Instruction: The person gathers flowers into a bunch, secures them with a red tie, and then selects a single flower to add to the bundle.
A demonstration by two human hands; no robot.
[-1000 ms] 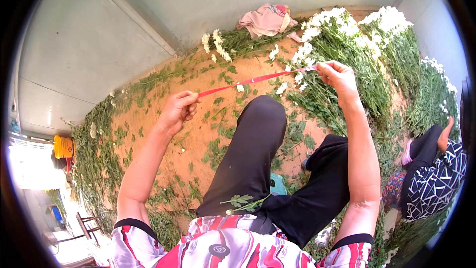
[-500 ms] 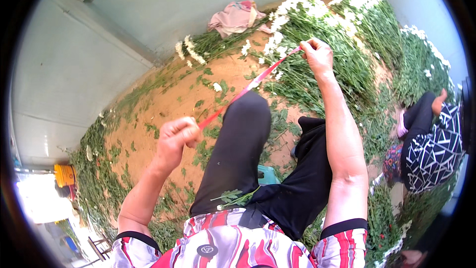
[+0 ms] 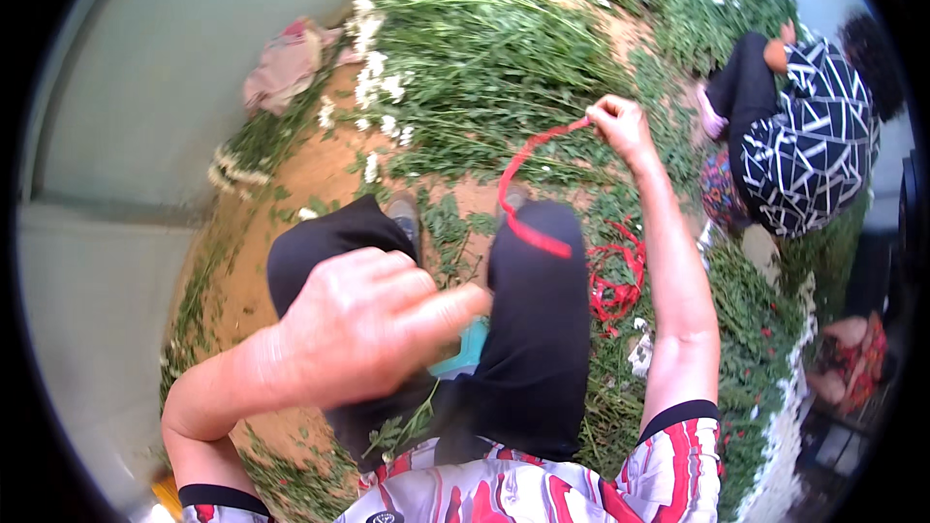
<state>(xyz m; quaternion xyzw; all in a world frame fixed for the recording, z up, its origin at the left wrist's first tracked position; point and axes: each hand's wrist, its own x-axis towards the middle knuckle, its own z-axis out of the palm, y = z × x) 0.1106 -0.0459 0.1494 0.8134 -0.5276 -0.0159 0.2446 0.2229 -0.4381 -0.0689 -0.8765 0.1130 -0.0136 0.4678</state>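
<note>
A red ribbon (image 3: 523, 160) curves through the air from my right hand (image 3: 620, 126), which pinches one end between thumb and fingers. The ribbon's other end hangs loose over my right knee. My left hand (image 3: 373, 324) is curled above my left thigh, close to the camera and partly blurred; what its fingers hold, if anything, is hidden. Beyond my knees lies a big heap of white-flowered stems (image 3: 484, 68), blooms toward the left. A leafy sprig (image 3: 407, 426) rests on my lap.
A tangle of red ribbon (image 3: 615, 276) lies beside my right knee. A co-worker in a black-and-white patterned top (image 3: 809, 145) crouches at the right by more stems. A pink cloth (image 3: 291, 68) lies near the wall (image 3: 145, 87). Cut leaves litter the floor. Something turquoise (image 3: 463, 349) shows between my legs.
The ribbon was stretched between both hands; its left end now swings free. My left hand has come nearer the camera. The view has turned right, showing the ribbon tangle.
</note>
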